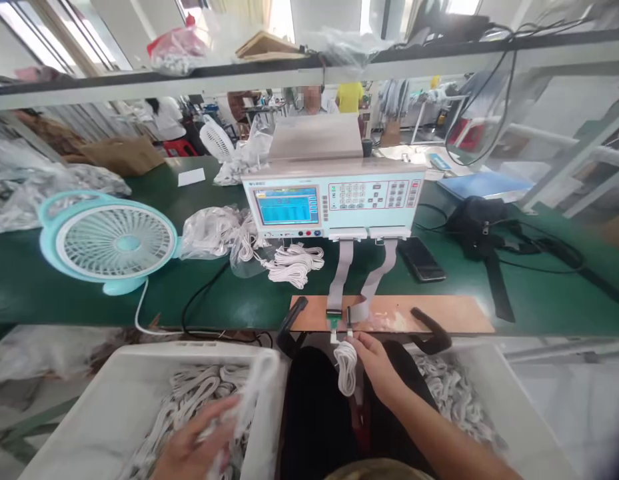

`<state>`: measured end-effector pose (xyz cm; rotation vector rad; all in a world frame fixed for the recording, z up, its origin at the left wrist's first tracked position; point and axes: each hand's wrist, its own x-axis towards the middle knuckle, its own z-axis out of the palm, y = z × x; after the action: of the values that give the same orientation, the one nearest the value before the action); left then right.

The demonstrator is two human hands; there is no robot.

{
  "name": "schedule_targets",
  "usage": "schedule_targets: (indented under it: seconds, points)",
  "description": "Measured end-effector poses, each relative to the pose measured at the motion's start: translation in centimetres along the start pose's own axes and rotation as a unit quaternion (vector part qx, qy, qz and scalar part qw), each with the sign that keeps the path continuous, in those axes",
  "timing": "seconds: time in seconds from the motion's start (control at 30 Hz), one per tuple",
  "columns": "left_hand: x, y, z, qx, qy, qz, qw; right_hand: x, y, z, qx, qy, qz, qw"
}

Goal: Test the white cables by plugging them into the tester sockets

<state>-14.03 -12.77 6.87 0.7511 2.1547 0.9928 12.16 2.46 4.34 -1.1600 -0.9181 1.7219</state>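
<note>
My right hand (pixel 374 363) pinches a coiled white cable (pixel 346 367) whose plug ends sit at the small connectors (pixel 339 325) on the front edge of a brown board (pixel 439 313). Two grey ribbon cables (pixel 342 270) run from there up to a white tester (pixel 334 200) with a lit blue screen. My left hand (pixel 194 443) is low in a white bin (pixel 139 373) at lower left, closed on a bundle of white cables (pixel 239 413) blurred by motion.
A turquoise desk fan (pixel 112 240) stands on the green bench at left. Bagged and loose white cable coils (pixel 294 263) lie beside the tester. A black phone (pixel 422 260) and black bag (pixel 476 223) lie right. A second bin of cables (pixel 454 393) sits lower right. People work beyond.
</note>
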Motion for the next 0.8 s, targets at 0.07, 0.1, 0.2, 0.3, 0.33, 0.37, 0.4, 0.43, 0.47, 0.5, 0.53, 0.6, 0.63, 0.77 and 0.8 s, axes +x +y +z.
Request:
schedule_targets:
  seconds: [0.07, 0.1, 0.2, 0.3, 0.33, 0.37, 0.4, 0.43, 0.47, 0.5, 0.53, 0.6, 0.63, 0.77, 0.8]
  points:
    - [-0.2, 2.7, 4.7, -0.038, -0.148, -0.011, 0.988, 0.0, 0.0, -0.1, 0.002, -0.004, 0.001, 1.000]
    - [-0.1, 3.8, 7.0, -0.042, -0.217, -0.024, 0.975, 0.0, 0.1, -0.1, 0.001, -0.004, 0.000, 1.000]
    - [0.9, 6.2, 12.8, -0.048, -0.271, -0.041, 0.960, -0.1, 0.2, -0.1, -0.003, -0.005, -0.010, 1.000]
    - [2.2, 7.9, 16.0, -0.095, -0.274, -0.023, 0.957, 0.1, 0.4, -0.1, 0.004, -0.012, -0.023, 1.000]
    - [2.5, 8.3, 16.5, -0.112, -0.273, -0.022, 0.955, 0.2, 0.5, -0.2, 0.008, -0.012, -0.027, 1.000]
    - [2.7, 8.6, 17.0, -0.125, -0.273, -0.024, 0.954, 0.3, 0.6, -0.2, 0.011, -0.007, -0.030, 0.999]
    - [2.8, 8.9, 17.2, -0.136, -0.270, -0.026, 0.953, 0.3, 0.7, -0.1, 0.013, -0.001, -0.033, 0.999]
    - [2.8, 9.0, 17.5, -0.145, -0.264, -0.026, 0.953, 0.3, 0.9, -0.1, 0.014, 0.004, -0.035, 0.999]
    - [2.6, 9.0, 17.6, -0.153, -0.258, -0.022, 0.954, 0.2, 1.2, 0.1, 0.011, 0.008, -0.037, 0.999]
    - [2.4, 8.9, 17.8, -0.162, -0.252, -0.013, 0.954, 0.0, 1.4, 0.2, 0.001, 0.011, -0.040, 0.999]
    - [2.1, 8.6, 17.9, -0.174, -0.251, 0.001, 0.952, -0.3, 1.7, 0.3, -0.015, 0.013, -0.045, 0.999]
    - [1.1, 7.8, 18.0, -0.196, -0.260, 0.015, 0.945, -1.2, 2.2, 0.3, -0.053, 0.007, -0.042, 0.998]
    - [0.5, 7.3, 18.0, -0.200, -0.269, 0.007, 0.942, -1.8, 2.2, -0.1, -0.070, -0.001, -0.034, 0.997]
    - [-1.2, 5.6, 17.1, -0.214, -0.318, -0.111, 0.917, -3.5, 1.1, -5.6, -0.163, -0.044, 0.000, 0.986]
    - [-1.4, 5.3, 16.7, -0.220, -0.324, -0.130, 0.911, -3.7, 0.5, -7.9, -0.221, -0.037, -0.009, 0.974]
